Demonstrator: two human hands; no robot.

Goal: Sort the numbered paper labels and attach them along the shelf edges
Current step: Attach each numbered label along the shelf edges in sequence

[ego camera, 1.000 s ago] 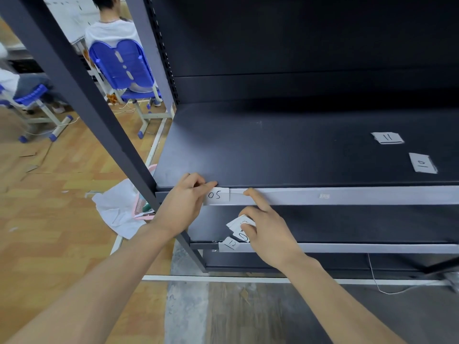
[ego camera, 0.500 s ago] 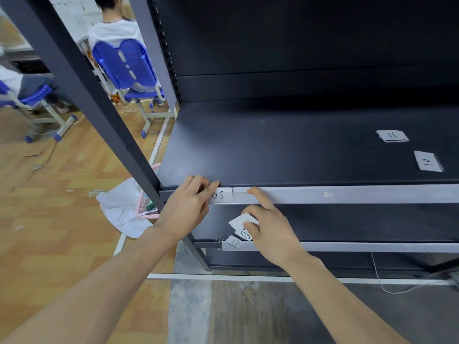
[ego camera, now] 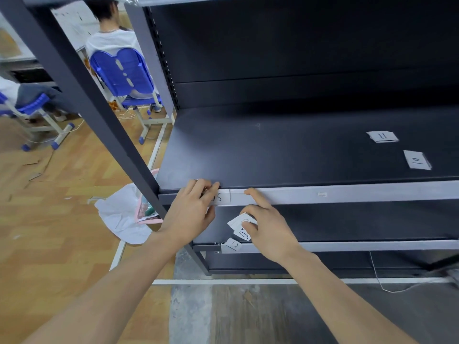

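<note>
your left hand is clamped on the left end of the 05 label. the fingers lie over the top of the upper edge strip and the thumb sits at its lower border, so the label is pinched flat against the strip. the label sits at the far left of the strip, just at 3 o'clock of the upright post.

your right hand grasps the label stack with its thumb and curled fingers. its index finger is extended to 12 o'clock and touches the strip just at 3 o'clock of the 05 label. the stack hangs between the upper edge strip and the lower edge strip. its top digits are partly hidden.

the 12 label is fixed at the left end of the lower edge strip, at 6 o'clock of the stack.

on the shelf board, at 2 o'clock of your hands, the 11 label and the 10 label lie loose, near each other but apart.

at 9 o'clock of the post, white paper and a pink basket lie on the floor. at 11 o'clock, a person sits on a blue chair.
</note>
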